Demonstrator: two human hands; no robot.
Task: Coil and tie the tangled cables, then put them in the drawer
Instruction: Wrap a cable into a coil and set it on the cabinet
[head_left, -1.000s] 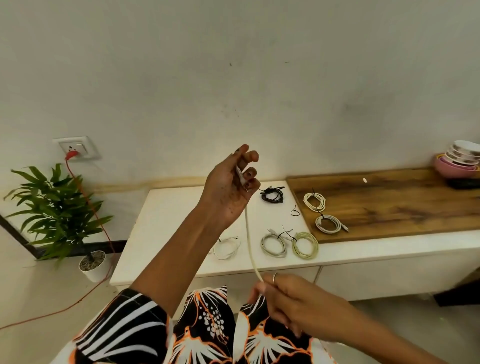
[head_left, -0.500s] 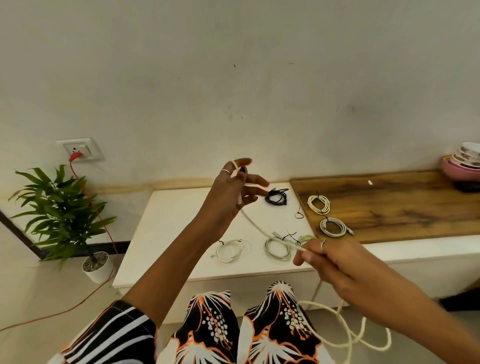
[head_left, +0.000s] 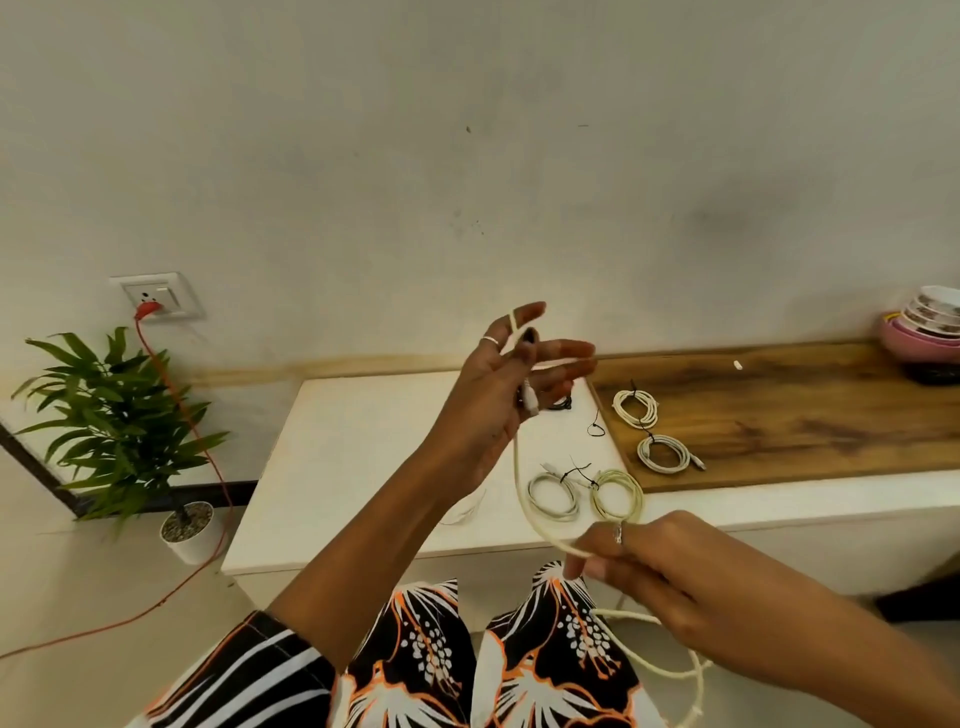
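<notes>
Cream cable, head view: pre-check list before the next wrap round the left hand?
1. Plug end anchored in left hand: ok, the connector lies at the palm and the cream cable loops over a raised finger.
2. Right hand pinches the cable: ok.
3. Span between the hands free of knots: ok.
4. Slack below the right hand untangled: cannot tell, it runs out of frame.
5. Tie within reach: ok, a loose black tie lies on the white table.
6. Drawer open: cannot tell.

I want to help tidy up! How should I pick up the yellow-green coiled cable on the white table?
Pinch the yellow-green coiled cable from above at its black tie, on the coil's upper left. It lies flat, and the tie bundles the loops there, so they should stay together.
</notes>
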